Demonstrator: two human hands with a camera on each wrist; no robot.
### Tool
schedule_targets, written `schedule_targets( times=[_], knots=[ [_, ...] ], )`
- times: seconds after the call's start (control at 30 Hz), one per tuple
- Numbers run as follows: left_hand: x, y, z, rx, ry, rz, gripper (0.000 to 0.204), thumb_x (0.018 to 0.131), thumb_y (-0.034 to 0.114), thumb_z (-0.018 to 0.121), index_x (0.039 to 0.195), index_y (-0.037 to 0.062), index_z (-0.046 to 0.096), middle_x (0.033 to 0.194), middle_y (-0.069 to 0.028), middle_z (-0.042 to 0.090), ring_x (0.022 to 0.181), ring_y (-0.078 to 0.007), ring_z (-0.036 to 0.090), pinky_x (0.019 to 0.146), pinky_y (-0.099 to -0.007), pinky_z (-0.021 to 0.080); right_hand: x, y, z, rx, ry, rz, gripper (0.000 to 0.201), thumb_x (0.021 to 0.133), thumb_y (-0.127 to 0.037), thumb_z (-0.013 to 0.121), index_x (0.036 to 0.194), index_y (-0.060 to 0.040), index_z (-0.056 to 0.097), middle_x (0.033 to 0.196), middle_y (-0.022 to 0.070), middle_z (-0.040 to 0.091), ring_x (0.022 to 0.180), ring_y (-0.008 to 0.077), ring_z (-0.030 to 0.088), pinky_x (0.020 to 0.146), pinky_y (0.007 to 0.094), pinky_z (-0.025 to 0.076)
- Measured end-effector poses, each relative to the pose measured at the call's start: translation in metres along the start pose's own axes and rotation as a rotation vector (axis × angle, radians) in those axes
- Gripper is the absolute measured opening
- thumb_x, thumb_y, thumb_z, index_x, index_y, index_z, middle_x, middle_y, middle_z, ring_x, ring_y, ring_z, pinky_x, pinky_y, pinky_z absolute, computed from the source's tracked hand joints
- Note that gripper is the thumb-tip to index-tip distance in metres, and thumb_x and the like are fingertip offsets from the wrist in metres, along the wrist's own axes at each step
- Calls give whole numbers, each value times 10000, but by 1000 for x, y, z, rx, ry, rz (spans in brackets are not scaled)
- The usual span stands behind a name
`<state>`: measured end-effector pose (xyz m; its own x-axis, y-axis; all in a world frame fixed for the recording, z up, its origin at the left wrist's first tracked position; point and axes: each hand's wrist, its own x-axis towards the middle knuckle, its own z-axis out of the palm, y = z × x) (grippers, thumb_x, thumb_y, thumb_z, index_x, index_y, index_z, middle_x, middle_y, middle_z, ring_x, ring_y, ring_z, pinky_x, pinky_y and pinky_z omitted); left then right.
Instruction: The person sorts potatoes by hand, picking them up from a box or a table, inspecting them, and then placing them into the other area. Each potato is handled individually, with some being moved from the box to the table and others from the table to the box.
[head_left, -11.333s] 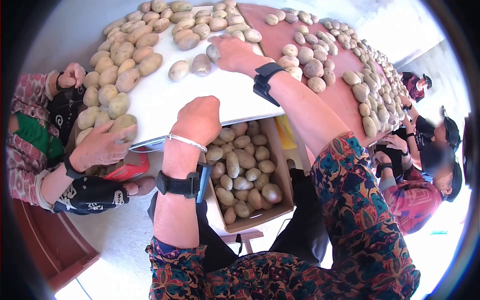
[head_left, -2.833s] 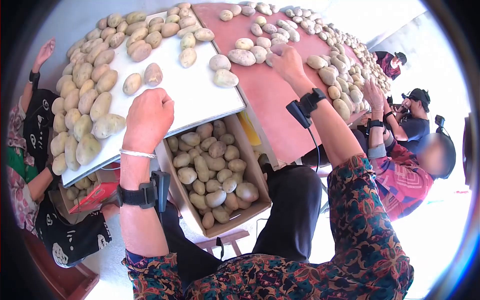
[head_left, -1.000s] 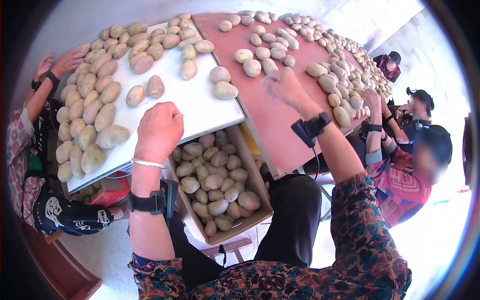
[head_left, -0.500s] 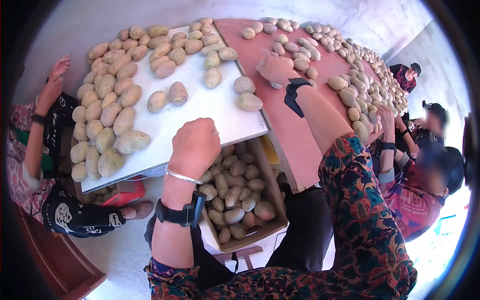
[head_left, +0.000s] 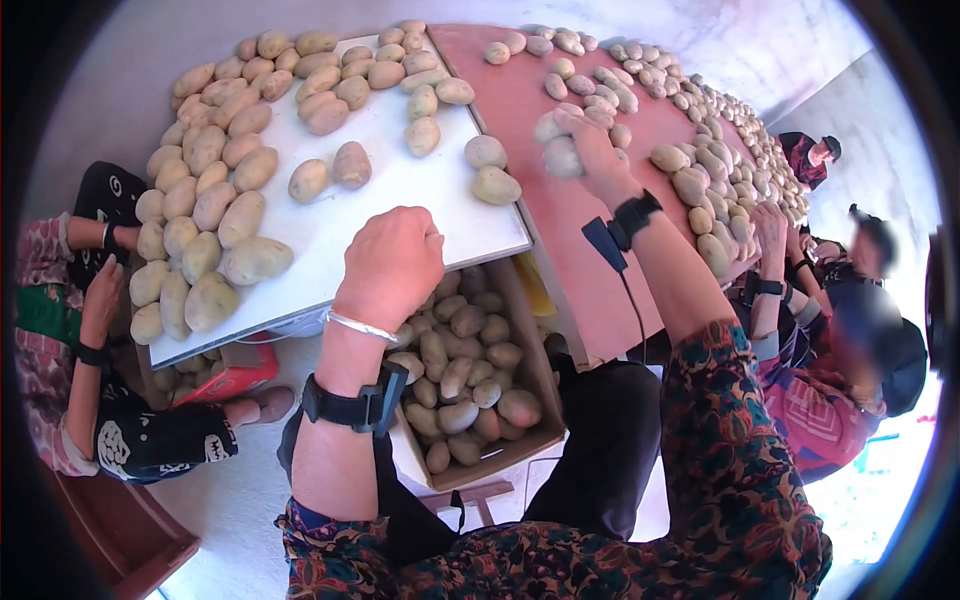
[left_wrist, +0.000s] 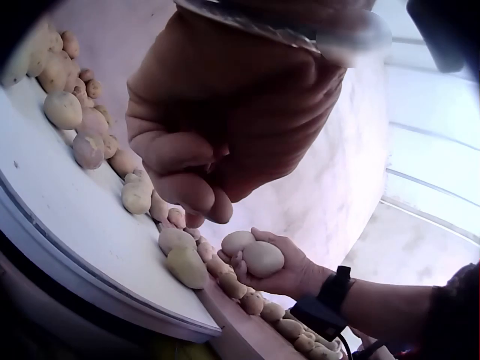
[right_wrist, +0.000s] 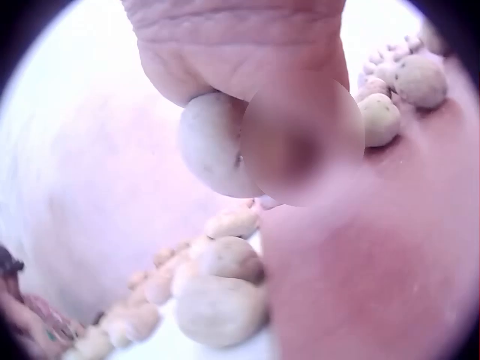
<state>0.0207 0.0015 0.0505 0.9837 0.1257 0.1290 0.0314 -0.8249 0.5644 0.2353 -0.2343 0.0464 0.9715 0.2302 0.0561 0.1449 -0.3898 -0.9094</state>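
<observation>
My right hand (head_left: 600,165) holds two pale potatoes (head_left: 562,157) above the red tabletop (head_left: 585,260). In the left wrist view the two potatoes (left_wrist: 262,259) sit side by side in that hand's fingers. The right wrist view shows them close up, one potato (right_wrist: 214,142) partly behind a blurred one. My left hand (head_left: 392,262) is over the front edge of the white board (head_left: 455,215). Its fingers (left_wrist: 176,150) are curled in with no potato in them. Two potatoes (head_left: 495,185) lie at the board's right edge, and a pair (head_left: 352,165) lies farther left.
Many potatoes (head_left: 210,205) cover the board's left and back. More potatoes (head_left: 700,180) spread across the red tabletop's right side. Below the board stands a cardboard box (head_left: 545,440) of potatoes. One person (head_left: 85,330) sits at left; several people (head_left: 820,400) are at right.
Over the last second my right hand has picked up two potatoes from the red tabletop and lifted them. My left hand stays in its curled pose; the head view has shifted.
</observation>
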Motion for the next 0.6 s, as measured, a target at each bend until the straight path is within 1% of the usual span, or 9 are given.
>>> schedule_targets(
  times=[0.03, 0.07, 0.1, 0.17, 0.27, 0.43, 0.5, 0.53, 0.6],
  knots=[
    [4, -1, 1, -134, -70, -18, 238, 882, 224, 602, 834, -1, 662, 785, -182, 671, 777, -287, 667, 720, -388, 529, -22, -18, -6, 506, -222, 173, 314, 969, -319, 543, 1120, -45, 568, 1002, 155, 637, 831, 247, 658, 683, 371, 557],
    [5, 0, 2, -266, -141, -35, 277, 917, 267, 595, 891, -1, 659, 794, -157, 679, 761, -231, 672, 697, -350, 532, -41, -30, 1, 643, -166, 165, 329, 979, -312, 529, 1129, -23, 575, 977, 132, 653, 755, 212, 649, 631, 331, 554],
    [4, 7, 0, -268, -145, -33, 277, 917, 267, 595, 891, -1, 659, 794, -157, 679, 761, -231, 672, 697, -350, 532, -56, -38, 2, 641, -162, 167, 329, 979, -312, 529, 1129, -23, 575, 977, 132, 653, 755, 212, 649, 631, 331, 554],
    [-3, 25, -8, -876, -274, -220, 394, 974, 365, 567, 1145, 13, 610, 894, -100, 672, 780, -146, 653, 662, -265, 515, -80, -47, 5, 741, -352, 181, 358, 973, -333, 557, 1133, -13, 562, 989, 124, 642, 768, 218, 652, 629, 346, 552],
    [-10, 36, -2, -1269, -266, -218, 529, 980, 389, 584, 1347, 23, 482, 1003, -75, 650, 829, -150, 656, 661, -237, 509, -109, -55, 30, 746, -410, 122, 412, 963, -324, 582, 1200, 11, 559, 1002, 123, 648, 763, 202, 658, 662, 321, 567],
    [-13, 37, -7, -1290, -265, -176, 599, 878, 266, 747, 1353, 18, 480, 1056, -88, 650, 937, -163, 652, 752, -247, 521, -146, -76, 51, 553, -353, -79, 494, 950, -311, 628, 1303, 23, 535, 1065, 132, 663, 878, 182, 668, 741, 293, 563],
    [-13, 36, -1, -1250, -62, 17, 610, 793, 136, 811, 1311, 30, 507, 1070, -89, 654, 977, -159, 642, 810, -258, 526, -147, -70, 47, 543, -362, -45, 558, 953, -350, 618, 1333, 43, 505, 1104, 166, 652, 905, 190, 657, 788, 302, 553],
    [-12, 35, -2, -1169, -9, 22, 597, 718, 9, 818, 1242, 42, 533, 1071, -82, 656, 991, -154, 635, 855, -273, 525, -146, -61, 49, 734, -293, 17, 562, 958, -365, 604, 1312, 59, 505, 1114, 182, 640, 922, 209, 650, 795, 314, 553],
    [-10, 33, -3, -1101, 46, 34, 572, 698, -20, 801, 1207, 43, 547, 1062, -82, 658, 973, -145, 636, 827, -274, 534, -143, -48, 49, 937, -217, 85, 569, 963, -380, 589, 1292, 76, 504, 1125, 197, 628, 939, 227, 642, 802, 327, 553]
  ],
)
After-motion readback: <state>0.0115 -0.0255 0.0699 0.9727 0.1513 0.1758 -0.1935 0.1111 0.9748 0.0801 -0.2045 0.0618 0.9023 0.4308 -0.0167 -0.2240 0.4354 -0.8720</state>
